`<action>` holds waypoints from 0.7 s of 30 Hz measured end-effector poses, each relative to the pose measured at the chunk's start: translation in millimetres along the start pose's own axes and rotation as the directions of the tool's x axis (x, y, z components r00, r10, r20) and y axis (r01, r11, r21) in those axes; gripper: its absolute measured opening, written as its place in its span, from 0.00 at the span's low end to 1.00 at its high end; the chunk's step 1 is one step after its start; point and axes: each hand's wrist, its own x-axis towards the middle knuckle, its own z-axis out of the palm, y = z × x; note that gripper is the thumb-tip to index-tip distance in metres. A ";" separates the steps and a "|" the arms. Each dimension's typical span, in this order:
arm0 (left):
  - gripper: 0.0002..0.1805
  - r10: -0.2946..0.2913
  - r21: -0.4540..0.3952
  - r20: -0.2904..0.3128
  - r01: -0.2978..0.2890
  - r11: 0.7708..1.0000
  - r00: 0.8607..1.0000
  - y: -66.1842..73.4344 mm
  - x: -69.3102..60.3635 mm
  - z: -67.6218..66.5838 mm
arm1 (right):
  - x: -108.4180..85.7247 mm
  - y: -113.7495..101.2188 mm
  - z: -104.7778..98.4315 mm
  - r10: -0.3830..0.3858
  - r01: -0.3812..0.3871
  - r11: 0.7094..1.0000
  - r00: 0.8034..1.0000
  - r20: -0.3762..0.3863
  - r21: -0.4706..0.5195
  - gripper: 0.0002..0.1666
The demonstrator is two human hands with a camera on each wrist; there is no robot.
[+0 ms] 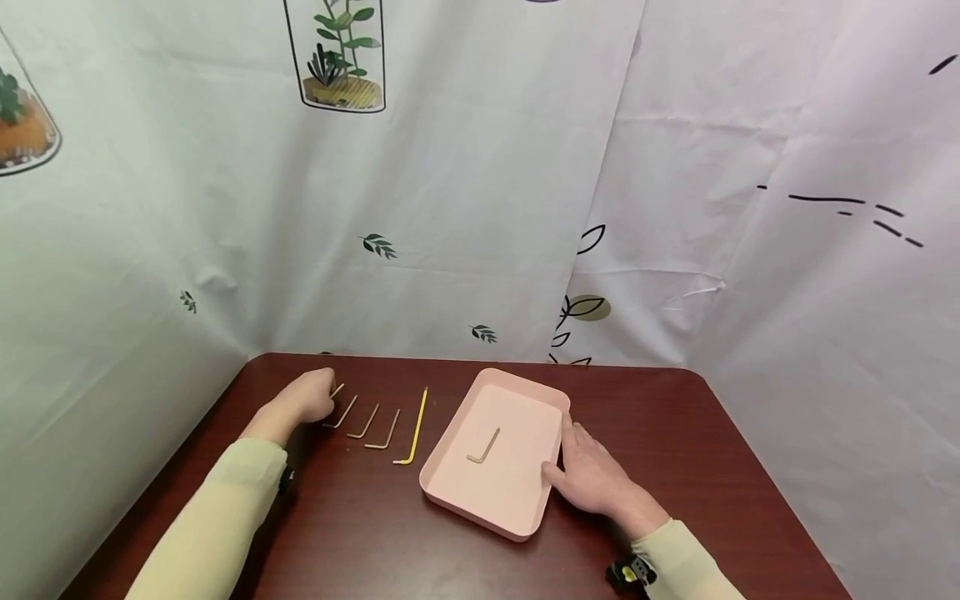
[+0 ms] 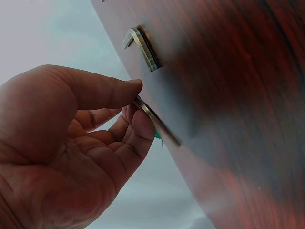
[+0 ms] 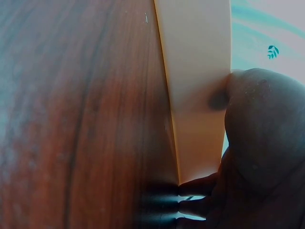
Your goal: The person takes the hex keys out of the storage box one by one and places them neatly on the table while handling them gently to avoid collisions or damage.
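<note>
My left hand (image 1: 309,396) is at the table's far left and pinches a bronze-coloured hex key (image 2: 157,120) between thumb and fingers, tilted down at the tabletop. To its right lie several more L-shaped bronze hex keys (image 1: 393,432) in a slanting row, ending with a longer yellow hex key (image 1: 417,427). My right hand (image 1: 594,475) holds the right side of a shallow pink tray (image 1: 525,497), its thumb over the rim and its fingers along the outer wall. One bronze hex key (image 1: 490,447) lies inside the tray.
The dark red wooden table (image 1: 352,533) has rounded far corners. A pale cloth (image 1: 465,208) printed with plants and leaves hangs behind it and along both sides. Dark bands or devices sit on both wrists.
</note>
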 end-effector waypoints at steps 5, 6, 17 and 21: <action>0.05 -0.012 -0.020 0.010 0.012 1.000 1.000 -7.1 2.3 3.0 | -0.8 -1.5 -0.7 -0.008 0.008 1.000 1.000 -0.004 0.001 0.57; 0.04 -0.005 -0.023 0.013 0.005 1.000 1.000 -9.0 3.3 3.9 | -0.9 -1.5 -0.8 -0.005 0.005 1.000 1.000 -0.004 0.000 0.57; 0.04 -0.030 -0.035 0.034 0.031 0.999 0.999 -4.1 -2.1 0.6 | -0.9 -1.5 -0.3 -0.010 0.010 1.000 1.000 -0.015 -0.015 0.57; 0.05 -0.034 -0.029 0.033 0.035 0.999 0.999 -4.2 -0.8 2.4 | -0.6 -1.2 0.4 -0.001 0.001 1.000 1.000 -0.007 -0.014 0.56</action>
